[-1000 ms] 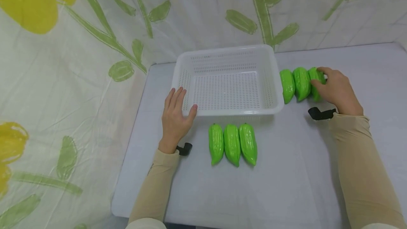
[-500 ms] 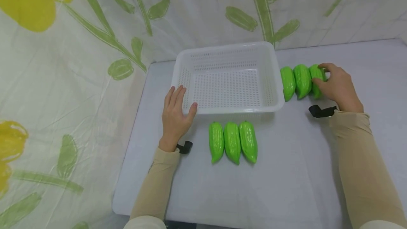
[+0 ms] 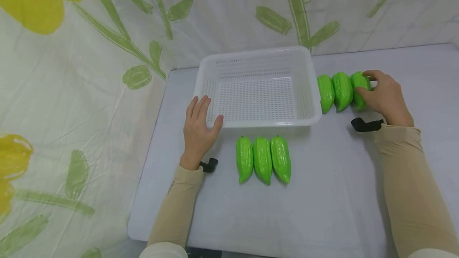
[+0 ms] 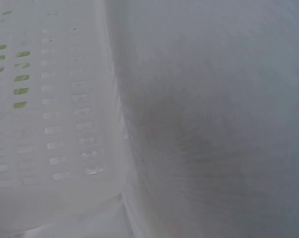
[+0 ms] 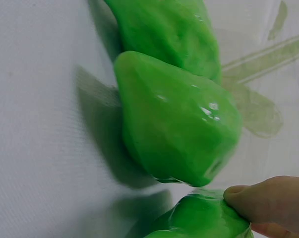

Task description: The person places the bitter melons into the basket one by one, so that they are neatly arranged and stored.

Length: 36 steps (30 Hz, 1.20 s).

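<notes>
My left hand (image 3: 198,134) lies over the near left corner of a white plastic basket (image 3: 263,124), its fingers straight and spread on the rim. In the left wrist view only the slotted basket wall (image 4: 55,114) shows, not the hand. Right of the basket, my right hand (image 3: 386,95) pinches the rightmost bitter melon (image 3: 359,85), glossy and green, between thumb and fingers. The right wrist view shows the thumb (image 5: 268,201) against that melon, with the middle bitter melon (image 5: 179,119) beside it. Beyond stands the leftmost bitter melon (image 3: 325,94), close to the basket.
Three more bitter melons (image 3: 263,160) lie in a row in front of the basket, tips toward me. A pale cloth covers the table (image 3: 322,210). Behind and to the left hangs a flower-patterned sheet (image 3: 222,15). The basket holds nothing.
My right hand and the melon it pinches have shifted very slightly right, away from the middle melon. The left hand and basket stay put; the head view has tilted a little.
</notes>
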{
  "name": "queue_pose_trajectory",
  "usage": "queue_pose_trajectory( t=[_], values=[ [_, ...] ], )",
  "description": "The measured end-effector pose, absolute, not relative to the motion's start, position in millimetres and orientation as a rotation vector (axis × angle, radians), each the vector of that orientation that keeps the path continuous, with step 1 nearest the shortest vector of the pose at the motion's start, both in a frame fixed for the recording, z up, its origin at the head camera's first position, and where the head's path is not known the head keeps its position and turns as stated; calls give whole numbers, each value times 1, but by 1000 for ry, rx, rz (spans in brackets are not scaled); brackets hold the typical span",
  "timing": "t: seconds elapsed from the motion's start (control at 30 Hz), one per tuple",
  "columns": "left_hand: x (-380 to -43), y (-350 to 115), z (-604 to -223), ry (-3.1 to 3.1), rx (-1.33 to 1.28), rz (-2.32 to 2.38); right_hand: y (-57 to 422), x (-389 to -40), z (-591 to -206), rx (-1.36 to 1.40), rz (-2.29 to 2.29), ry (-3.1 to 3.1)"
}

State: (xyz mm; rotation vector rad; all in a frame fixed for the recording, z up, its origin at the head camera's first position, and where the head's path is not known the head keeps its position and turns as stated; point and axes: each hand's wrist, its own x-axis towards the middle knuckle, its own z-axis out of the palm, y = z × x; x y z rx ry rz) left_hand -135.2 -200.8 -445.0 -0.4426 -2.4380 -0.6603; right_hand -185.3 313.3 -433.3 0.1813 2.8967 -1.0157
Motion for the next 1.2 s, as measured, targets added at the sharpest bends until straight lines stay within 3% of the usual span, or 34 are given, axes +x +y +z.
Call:
queue_pose_trajectory(
  t=[0.57,1.2],
  values=[
    [-134,-201,-446,-2438,-440,-640,315,-181,-417,270,-1081,2904],
    [-132,-201,-445,-2455,-429,-643,299,-181,-411,188,-1077,2991]
  ],
)
